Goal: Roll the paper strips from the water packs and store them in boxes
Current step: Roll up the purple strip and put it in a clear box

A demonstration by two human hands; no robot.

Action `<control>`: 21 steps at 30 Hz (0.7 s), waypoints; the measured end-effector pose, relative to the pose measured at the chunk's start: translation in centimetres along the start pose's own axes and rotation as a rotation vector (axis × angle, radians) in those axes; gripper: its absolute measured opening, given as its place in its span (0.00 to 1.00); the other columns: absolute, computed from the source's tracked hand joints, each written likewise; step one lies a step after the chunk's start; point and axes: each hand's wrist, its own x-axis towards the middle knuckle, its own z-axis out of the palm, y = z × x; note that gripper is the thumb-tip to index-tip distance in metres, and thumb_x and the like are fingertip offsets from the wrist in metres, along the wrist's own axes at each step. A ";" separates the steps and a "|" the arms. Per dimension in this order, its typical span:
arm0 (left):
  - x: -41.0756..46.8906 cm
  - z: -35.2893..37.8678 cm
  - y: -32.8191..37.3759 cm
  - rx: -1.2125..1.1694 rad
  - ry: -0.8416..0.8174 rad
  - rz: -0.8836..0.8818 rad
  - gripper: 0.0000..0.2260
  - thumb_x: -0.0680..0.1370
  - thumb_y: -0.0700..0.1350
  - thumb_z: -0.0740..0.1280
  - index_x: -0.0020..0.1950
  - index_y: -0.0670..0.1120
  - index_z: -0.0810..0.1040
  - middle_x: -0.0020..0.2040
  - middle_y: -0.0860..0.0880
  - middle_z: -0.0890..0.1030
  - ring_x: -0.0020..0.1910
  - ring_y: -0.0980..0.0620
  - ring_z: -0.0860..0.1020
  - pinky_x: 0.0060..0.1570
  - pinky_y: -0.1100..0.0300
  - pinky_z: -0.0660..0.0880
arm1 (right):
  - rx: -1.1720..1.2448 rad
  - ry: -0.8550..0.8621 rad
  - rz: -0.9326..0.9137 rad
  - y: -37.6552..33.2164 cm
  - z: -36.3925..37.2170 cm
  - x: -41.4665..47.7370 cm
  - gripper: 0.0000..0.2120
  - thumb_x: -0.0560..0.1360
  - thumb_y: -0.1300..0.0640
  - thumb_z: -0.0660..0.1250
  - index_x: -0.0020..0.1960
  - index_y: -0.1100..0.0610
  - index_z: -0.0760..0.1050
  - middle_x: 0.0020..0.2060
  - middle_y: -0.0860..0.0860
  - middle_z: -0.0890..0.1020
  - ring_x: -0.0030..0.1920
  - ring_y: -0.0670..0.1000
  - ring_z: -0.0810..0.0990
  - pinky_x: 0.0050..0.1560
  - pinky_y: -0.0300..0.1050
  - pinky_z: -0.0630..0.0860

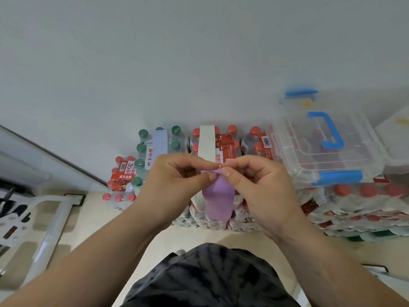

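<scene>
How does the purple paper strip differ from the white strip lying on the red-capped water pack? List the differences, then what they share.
Hold: the left hand and right hand pinch the top end of the purple strip; the white strip is untouched. Pose: the purple strip hangs loose below the fingers; the white strip lies flat on the water pack. Both are plain paper bands.

Both forearms reach forward from the lower corners and converge at the middle. The left hand (174,185) and right hand (261,191) meet knuckles-up, nearly touching. On each, the thumb and curled fingers (228,172) pinch the top edge of a purple paper strip (218,200).
</scene>
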 end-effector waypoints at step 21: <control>-1.5 -0.1 -0.4 -0.042 0.071 0.008 0.08 0.68 0.42 0.75 0.46 0.43 0.86 0.43 0.36 0.85 0.46 0.32 0.83 0.51 0.39 0.81 | 0.066 -0.054 -0.056 -0.1 0.4 -0.5 0.07 0.74 0.63 0.74 0.48 0.52 0.85 0.42 0.51 0.86 0.44 0.50 0.84 0.46 0.41 0.82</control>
